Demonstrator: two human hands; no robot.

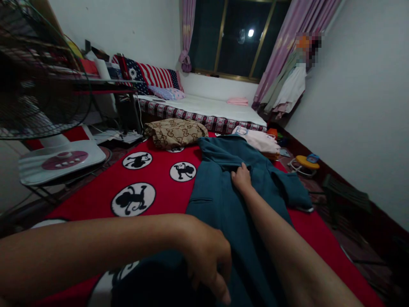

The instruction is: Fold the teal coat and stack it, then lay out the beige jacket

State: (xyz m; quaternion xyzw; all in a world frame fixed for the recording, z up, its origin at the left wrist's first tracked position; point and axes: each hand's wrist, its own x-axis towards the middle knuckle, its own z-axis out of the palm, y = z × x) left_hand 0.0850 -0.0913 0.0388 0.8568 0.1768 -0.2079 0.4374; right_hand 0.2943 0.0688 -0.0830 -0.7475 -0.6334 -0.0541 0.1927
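Pale walls (367, 106) flank a dark window (238, 47) framed by purple curtains (286, 49). A low bed (204, 104) stretches beneath it. At left, a fan (47, 96) stands near a desk (107, 88).

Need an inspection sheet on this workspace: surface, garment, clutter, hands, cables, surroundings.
Surface: red cloth with white circles and black figures, beneath the garment.
Garment: teal fabric jacket, laid out, one sleeve toward picture right.
Clutter: folded brown patterned fabric and folded pale pink fabric, far end.
Hands: right hand touching the jacket; left hand lower, contact unclear.
Cables: thin white cord near the desk; ends untraceable.
Surroundings: white-and-pink fan left, round yellow stool right.
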